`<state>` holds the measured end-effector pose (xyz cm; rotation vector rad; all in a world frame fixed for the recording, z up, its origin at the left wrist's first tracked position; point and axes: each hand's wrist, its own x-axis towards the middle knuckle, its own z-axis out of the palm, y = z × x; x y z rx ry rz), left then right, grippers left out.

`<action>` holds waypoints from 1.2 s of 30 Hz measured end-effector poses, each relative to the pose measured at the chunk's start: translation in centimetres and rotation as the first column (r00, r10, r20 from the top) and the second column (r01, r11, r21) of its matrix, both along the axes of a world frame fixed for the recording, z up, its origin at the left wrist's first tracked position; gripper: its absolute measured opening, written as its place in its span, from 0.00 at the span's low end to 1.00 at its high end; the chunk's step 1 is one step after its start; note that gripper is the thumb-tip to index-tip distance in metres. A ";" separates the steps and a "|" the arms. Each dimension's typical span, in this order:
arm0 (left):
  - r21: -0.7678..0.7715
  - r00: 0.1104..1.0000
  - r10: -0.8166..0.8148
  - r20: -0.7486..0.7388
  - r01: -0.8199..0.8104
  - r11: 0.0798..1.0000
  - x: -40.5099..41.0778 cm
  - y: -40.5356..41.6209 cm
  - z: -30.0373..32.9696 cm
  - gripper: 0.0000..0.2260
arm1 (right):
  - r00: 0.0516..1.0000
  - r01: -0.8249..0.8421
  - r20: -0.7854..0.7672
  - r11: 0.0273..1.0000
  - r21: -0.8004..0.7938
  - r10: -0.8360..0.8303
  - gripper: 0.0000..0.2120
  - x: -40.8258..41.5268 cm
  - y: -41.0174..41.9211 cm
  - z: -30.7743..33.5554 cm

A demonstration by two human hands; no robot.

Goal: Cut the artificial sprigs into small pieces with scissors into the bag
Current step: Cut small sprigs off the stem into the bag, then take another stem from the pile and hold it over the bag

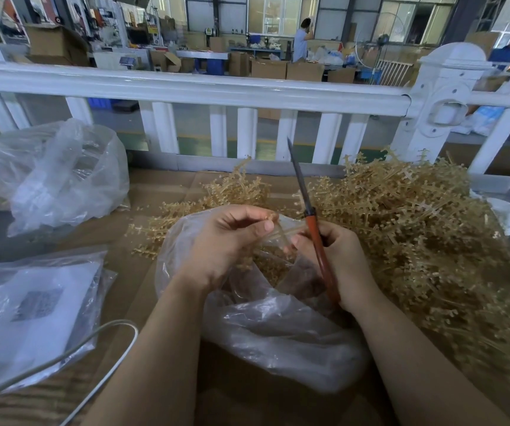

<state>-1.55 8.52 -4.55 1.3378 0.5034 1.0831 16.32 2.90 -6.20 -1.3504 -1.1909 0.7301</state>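
A clear plastic bag (278,333) lies open in front of me on the cardboard-covered table, with cut beige pieces inside. Over its mouth my left hand (226,244) pinches a pale beige sprig stem (281,233) between thumb and fingers. My right hand (339,259) grips the scissors (309,216) by their orange-red handles; the dark blades are together and point up and away. The right fingertips also touch the stem. A big heap of beige artificial sprigs (416,229) lies to the right and behind the bag.
A crumpled clear bag (57,176) sits at the far left. A flat bag with white sheets (32,309) lies near left, and a grey cable (100,339) crosses it. A white railing (217,90) runs behind the table. A person (301,38) stands far back among boxes.
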 end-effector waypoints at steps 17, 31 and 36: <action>-0.062 0.873 -0.103 -0.478 0.084 0.995 -0.6 0.0 -0.1 0.28 | 0.971 -0.008 -0.237 0.993 0.115 0.035 0.04 1.1 -0.2 -0.6; -0.187 0.995 0.014 0.101 0.006 0.982 -0.6 0.6 0.4 0.23 | 0.995 0.018 -0.097 0.986 0.169 -0.002 0.18 0.6 -0.2 -0.7; -0.260 0.988 0.007 0.157 0.034 0.965 -0.8 0.9 0.3 0.15 | 0.981 0.125 0.112 0.962 0.242 -0.156 0.13 -0.1 -0.4 -0.8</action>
